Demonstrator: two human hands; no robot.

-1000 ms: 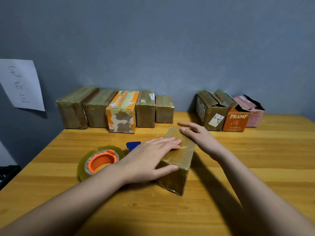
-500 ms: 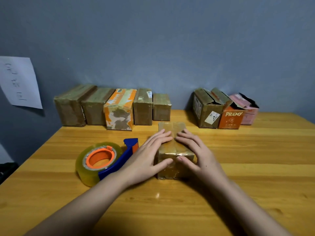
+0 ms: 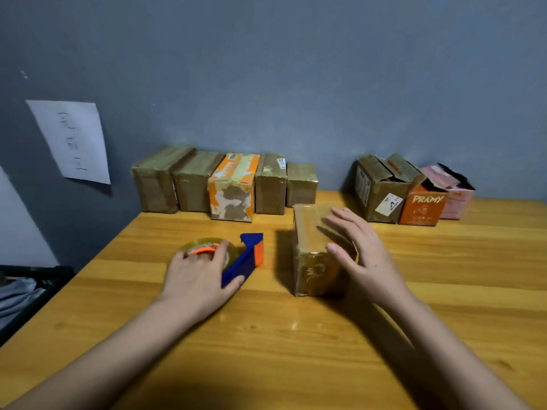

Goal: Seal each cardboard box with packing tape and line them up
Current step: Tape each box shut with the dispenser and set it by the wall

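Leaving the taped cardboard box [image 3: 318, 250], the left hand [image 3: 199, 276] is now curling over the tape dispenser [image 3: 228, 258] at nine o'clock of it. On the wooden table [image 3: 296, 335] the box is sitting at center, the right hand [image 3: 359, 255] resting flat with straight fingers on its top. Five sealed boxes [image 3: 225, 184] are lining the wall at eleven o'clock, three unsealed boxes [image 3: 411, 190] at one o'clock.
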